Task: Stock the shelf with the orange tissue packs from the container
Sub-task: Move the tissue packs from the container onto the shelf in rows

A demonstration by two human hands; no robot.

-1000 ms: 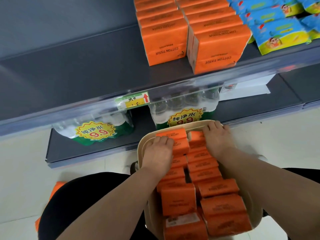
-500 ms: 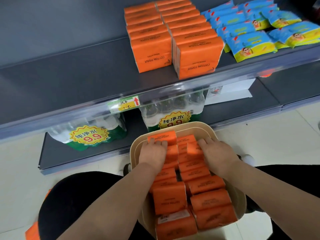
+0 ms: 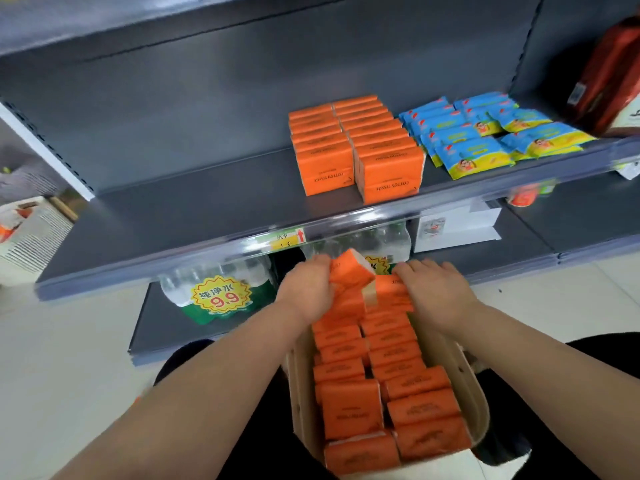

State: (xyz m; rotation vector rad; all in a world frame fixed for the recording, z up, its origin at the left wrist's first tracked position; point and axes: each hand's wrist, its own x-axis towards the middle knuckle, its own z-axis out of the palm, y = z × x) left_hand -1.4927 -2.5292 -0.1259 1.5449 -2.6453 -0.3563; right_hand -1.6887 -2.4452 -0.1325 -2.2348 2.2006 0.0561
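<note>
Shelf [image 3: 207, 209]: dark grey deck, left part bare. Two rows of stocked orange packs [image 3: 325, 161] stand on edge right of centre, running front to back. Blue packs [image 3: 471, 157] lie just beside them on the right. Bottled water bundles [image 3: 221, 292] sit on the deck below.

Container [image 3: 476, 407]: beige tub in front of the person, below the shelf edge. It holds two rows of orange tissue packs [image 3: 349, 407], on edge and pressed tight against each other.

Left hand [image 3: 304, 292]: at the far end of the left row, fingers curled round a raised pack [image 3: 351, 270]. This pack is tilted up clear of its neighbours, with its white end face showing. Whether more packs come up with it, cannot tell.

Right hand [image 3: 436, 292]: at the far end of the right row, fingers hooked over the far right pack [image 3: 391, 292], thumb hidden. That pack is partly out of its row.

Judgement, handling: the packs look light and soft, wrapped in film that is probably slick, and they should give under a pinch. The best hold is across the broad faces, with several squeezed together as one block, not by a corner. Risk: a middle pack sliding out of a pressed stack.

Judgement, progress: the lift-out step is in hand, and nearly the whole container is left to shelve
</note>
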